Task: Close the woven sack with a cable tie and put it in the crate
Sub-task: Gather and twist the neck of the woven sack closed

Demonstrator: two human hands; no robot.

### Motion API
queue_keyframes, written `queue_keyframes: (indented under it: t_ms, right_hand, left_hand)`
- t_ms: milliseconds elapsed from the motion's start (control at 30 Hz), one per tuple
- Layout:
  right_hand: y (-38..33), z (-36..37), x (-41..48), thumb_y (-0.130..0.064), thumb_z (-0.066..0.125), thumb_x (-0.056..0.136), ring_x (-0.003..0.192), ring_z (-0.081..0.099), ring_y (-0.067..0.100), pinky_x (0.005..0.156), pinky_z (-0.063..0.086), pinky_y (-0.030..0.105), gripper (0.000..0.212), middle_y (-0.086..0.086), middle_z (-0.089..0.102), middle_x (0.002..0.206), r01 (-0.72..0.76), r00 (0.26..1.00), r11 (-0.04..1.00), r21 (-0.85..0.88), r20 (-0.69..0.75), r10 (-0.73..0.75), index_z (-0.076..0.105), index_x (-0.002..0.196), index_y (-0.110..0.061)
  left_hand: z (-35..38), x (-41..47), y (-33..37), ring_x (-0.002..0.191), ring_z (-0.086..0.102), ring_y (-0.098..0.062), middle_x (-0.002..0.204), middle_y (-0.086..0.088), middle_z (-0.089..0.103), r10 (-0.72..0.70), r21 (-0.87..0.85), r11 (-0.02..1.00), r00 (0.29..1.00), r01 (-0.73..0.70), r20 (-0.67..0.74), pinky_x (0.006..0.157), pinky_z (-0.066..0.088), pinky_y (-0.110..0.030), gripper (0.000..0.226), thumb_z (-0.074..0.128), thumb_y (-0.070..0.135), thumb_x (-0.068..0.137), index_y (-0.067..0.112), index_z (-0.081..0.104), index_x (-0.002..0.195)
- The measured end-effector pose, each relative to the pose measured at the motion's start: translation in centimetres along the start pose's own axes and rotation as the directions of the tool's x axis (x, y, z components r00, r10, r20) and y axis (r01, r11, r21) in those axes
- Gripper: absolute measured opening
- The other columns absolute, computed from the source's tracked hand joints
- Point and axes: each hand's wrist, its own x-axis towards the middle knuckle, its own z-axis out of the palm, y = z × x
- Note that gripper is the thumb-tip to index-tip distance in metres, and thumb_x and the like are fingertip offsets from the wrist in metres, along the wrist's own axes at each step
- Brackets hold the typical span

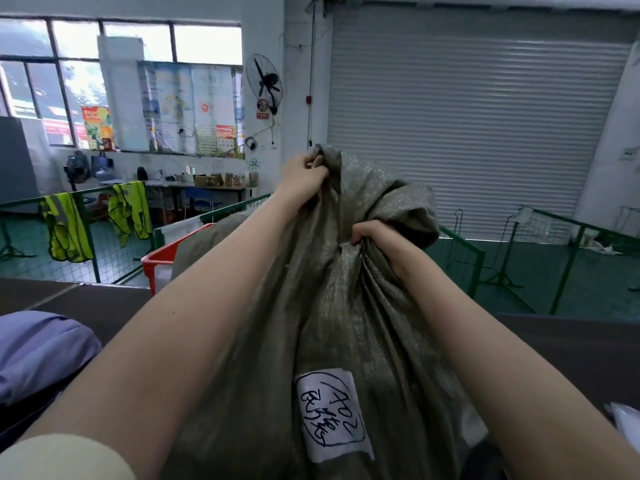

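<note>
A grey-green woven sack (329,317) stands upright in front of me, its top bunched and raised. A white label (330,414) with handwritten marks is stuck low on its front. My left hand (304,174) grips the highest edge of the sack's mouth. Lower and to the right, my right hand (372,237) clutches the gathered fabric at the neck. A red crate (157,259) shows partly behind the sack on the left. No cable tie is visible.
A dark brown table (104,306) lies under the sack. A purple bundle (41,355) sits at the left edge. Green mesh fencing (104,244) with yellow vests (65,226) runs behind. A roller shutter (467,126) fills the back wall.
</note>
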Motion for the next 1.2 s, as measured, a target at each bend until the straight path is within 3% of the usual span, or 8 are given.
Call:
queue_keyframes:
  t_ms: [133,267,533,667,833,933,1067,1200]
  right_hand:
    - [-0.1,0.1,-0.6,-0.008,0.056,0.079,0.061,0.067,0.022,0.067,0.055,0.029,0.013,0.008,0.072,0.067,-0.079,0.96,0.987,0.138,0.277,0.038,0.069,0.081,-0.008]
    - [0.8,0.6,0.1,-0.018,0.071,0.07,0.084,0.069,0.024,0.085,0.053,0.036,0.028,0.007,0.075,0.089,0.009,0.977,0.964,0.267,0.202,-0.065,0.071,0.097,-0.011]
    - [0.7,0.5,1.0,-0.002,0.057,0.071,0.06,0.058,0.022,0.056,0.047,0.024,0.007,0.007,0.06,0.066,0.053,0.994,0.976,0.209,-0.108,-0.031,0.058,0.071,-0.008]
    - [0.5,0.5,1.0,0.004,0.045,0.074,0.044,0.054,0.017,0.045,0.045,0.016,0.017,0.002,0.057,0.047,0.045,0.996,0.949,0.311,-0.09,-0.017,0.053,0.065,-0.007]
    - [0.0,1.2,0.9,-0.002,0.048,0.054,0.069,0.057,0.027,0.063,0.047,0.026,0.027,0.013,0.059,0.071,0.088,0.994,0.94,0.331,-0.084,-0.064,0.058,0.079,-0.001]
    - [-0.2,1.0,0.9,-0.005,0.05,0.04,0.074,0.054,0.03,0.07,0.045,0.032,0.042,0.016,0.054,0.079,0.076,0.995,0.96,0.271,-0.08,-0.057,0.058,0.081,-0.001]
    - [-1.1,0.2,0.1,-0.002,0.05,0.055,0.06,0.052,0.026,0.06,0.044,0.027,0.022,0.013,0.054,0.068,0.034,0.999,0.984,0.175,0.009,-0.036,0.057,0.075,-0.003]
    - [-1.5,-0.9,-0.4,-0.002,0.056,0.074,0.053,0.063,0.023,0.06,0.052,0.027,0.01,0.009,0.067,0.056,-0.036,0.986,0.999,-0.02,0.164,0.038,0.065,0.073,-0.006]
  left_hand:
    - [0.9,-0.4,1.9,0.099,0.059,-0.025,0.099,-0.009,0.064,0.072,-0.22,0.976,0.963,-0.014,0.258,0.098,0.045,-0.041,0.034,0.057,0.016,0.068,0.019,0.063,0.102]
    - [0.8,-1.2,2.2,0.083,0.061,-0.015,0.088,-0.002,0.065,-0.007,-0.239,0.954,0.811,0.181,0.585,0.08,0.049,-0.026,0.03,0.053,0.04,0.073,0.018,0.064,0.089]
    - [-2.0,0.4,-0.7,0.093,0.053,-0.022,0.1,-0.012,0.056,-0.033,0.246,0.969,0.999,0.026,0.025,0.083,0.041,-0.035,0.026,0.038,0.035,0.094,0.019,0.054,0.082]
    - [-3.2,-0.1,-2.7,0.139,0.03,-0.032,0.154,-0.014,0.026,-0.406,0.412,0.864,0.884,0.29,0.23,0.111,0.027,-0.041,0.072,0.034,0.059,0.09,0.014,0.026,0.146]
    - [-2.5,-0.7,-4.1,0.119,0.056,-0.029,0.137,-0.01,0.054,-0.493,0.277,0.87,0.702,0.408,0.514,0.11,0.038,-0.042,0.076,0.039,0.071,0.08,0.015,0.052,0.129]
    - [-1.9,-1.1,-3.6,0.1,0.063,-0.026,0.111,-0.01,0.067,-0.427,0.219,0.904,0.785,0.366,0.449,0.099,0.048,-0.038,0.046,0.052,0.052,0.086,0.013,0.064,0.107]
    - [-1.2,-0.6,-2.8,0.095,0.058,-0.02,0.116,-0.013,0.064,-0.212,0.141,0.972,0.961,0.188,0.18,0.088,0.046,-0.03,0.034,0.06,0.024,0.086,0.009,0.062,0.117]
    - [-1.2,0.1,-0.9,0.093,0.057,-0.018,0.098,-0.005,0.062,-0.018,0.086,0.996,0.997,0.012,0.072,0.087,0.045,-0.03,0.023,0.058,0.018,0.085,0.013,0.064,0.107]
